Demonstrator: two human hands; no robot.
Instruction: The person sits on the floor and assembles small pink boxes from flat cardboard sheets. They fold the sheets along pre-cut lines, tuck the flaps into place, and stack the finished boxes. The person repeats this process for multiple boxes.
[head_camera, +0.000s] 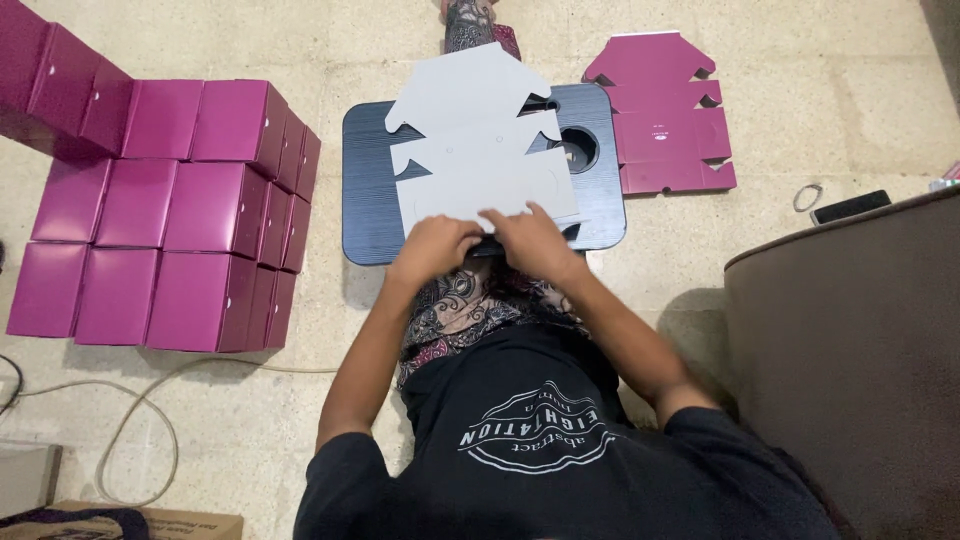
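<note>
A flat die-cut cardboard box blank (470, 140), grey side up, lies on a small dark blue lap table (372, 200) on the floor. My left hand (432, 247) and my right hand (530, 240) press side by side on the blank's near edge, fingers curled over it. Both hands touch the cardboard at the table's front rim. Whether the near flap is being folded cannot be told.
A stack of finished magenta boxes (180, 200) stands at the left. More flat magenta blanks (665, 115) lie at the back right. A brown sofa arm (850, 340), a dark phone (850, 206), a ring (807, 196) and a cable (140, 420) surround me.
</note>
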